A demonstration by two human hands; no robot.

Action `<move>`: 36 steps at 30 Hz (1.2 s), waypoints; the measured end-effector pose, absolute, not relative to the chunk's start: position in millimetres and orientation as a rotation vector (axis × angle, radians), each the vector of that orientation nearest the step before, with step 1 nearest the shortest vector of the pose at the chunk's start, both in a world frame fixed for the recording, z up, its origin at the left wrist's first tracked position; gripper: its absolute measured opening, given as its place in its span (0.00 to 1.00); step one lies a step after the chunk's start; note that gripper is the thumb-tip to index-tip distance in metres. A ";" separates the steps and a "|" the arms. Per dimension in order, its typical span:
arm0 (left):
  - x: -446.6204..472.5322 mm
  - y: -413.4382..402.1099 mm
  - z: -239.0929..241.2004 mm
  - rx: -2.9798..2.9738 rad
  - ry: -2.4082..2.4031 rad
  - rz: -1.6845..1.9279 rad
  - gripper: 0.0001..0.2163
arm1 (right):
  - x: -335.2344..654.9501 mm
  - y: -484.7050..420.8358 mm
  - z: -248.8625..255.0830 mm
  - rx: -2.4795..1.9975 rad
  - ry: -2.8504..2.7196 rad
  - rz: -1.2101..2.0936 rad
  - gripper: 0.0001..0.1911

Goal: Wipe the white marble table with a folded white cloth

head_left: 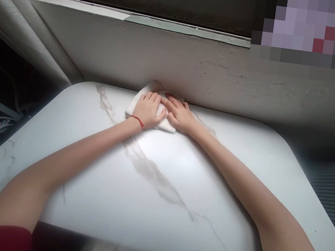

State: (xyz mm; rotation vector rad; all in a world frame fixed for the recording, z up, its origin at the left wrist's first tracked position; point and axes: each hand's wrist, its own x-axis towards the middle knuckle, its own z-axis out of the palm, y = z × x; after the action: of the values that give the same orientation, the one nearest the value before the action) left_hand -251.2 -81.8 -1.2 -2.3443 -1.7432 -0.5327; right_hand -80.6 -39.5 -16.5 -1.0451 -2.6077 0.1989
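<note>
A folded white cloth (167,126) lies at the far edge of the white marbled table (93,198), one corner up against the wall. My left hand (148,108), with a red string bracelet at the wrist, rests palm down on the left half of the cloth, fingers laid flat and thumb out. Beside it, almost touching, my right hand (181,115) presses on the right half with its fingers spread. Both arms reach straight across the tabletop. The palms and the part of the cloth under them are hidden.
A grey wall (118,53) with peeling paint stands right behind the table, below a ledge (186,29). Pale curtain-like folds (23,20) hang at the left. A ribbed grey surface (331,192) lies low at the right. The upper right corner is pixelated.
</note>
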 end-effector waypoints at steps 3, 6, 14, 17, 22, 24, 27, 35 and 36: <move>-251.9 -82.2 -0.3 -2.338 -1.760 -0.509 0.16 | -80.9 -41.2 -16.0 -1.058 -2.611 0.198 0.32; -251.6 -84.2 1.0 -2.350 -1.762 -0.509 0.16 | -80.7 -43.5 -14.9 -1.065 -2.607 0.175 0.32; -249.0 -94.9 -1.5 -2.370 -1.759 -0.517 0.18 | -78.5 -57.8 -14.4 -1.109 -2.626 0.052 0.32; -246.2 -100.7 -4.7 -2.374 -1.738 -0.525 0.19 | -78.1 -66.1 -15.3 -1.124 -2.603 0.023 0.31; -240.1 -112.7 -4.0 -2.414 -1.700 -0.517 0.20 | -75.1 -83.2 -17.2 -1.147 -2.528 0.087 0.31; -236.3 -119.7 -0.1 -2.434 -1.692 -0.476 0.21 | -72.1 -92.2 -17.9 -1.160 -2.507 0.094 0.31; -228.0 -133.0 6.5 -2.458 -1.660 -0.396 0.20 | -64.2 -109.0 -19.5 -1.184 -2.490 0.083 0.31; -193.3 -176.3 10.9 -2.525 -1.482 -0.252 0.20 | -27.5 -164.7 -19.4 -1.203 -2.479 -0.060 0.27; -188.7 -183.0 12.4 -2.535 -1.448 -0.235 0.19 | -23.1 -170.1 -16.6 -1.186 -2.479 -0.089 0.25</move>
State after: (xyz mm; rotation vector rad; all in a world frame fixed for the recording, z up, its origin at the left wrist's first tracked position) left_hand -188.7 -183.0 12.4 -2.5349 -1.4485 -0.2348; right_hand -23.1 -170.1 -16.6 -1.1857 -2.4786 -0.0887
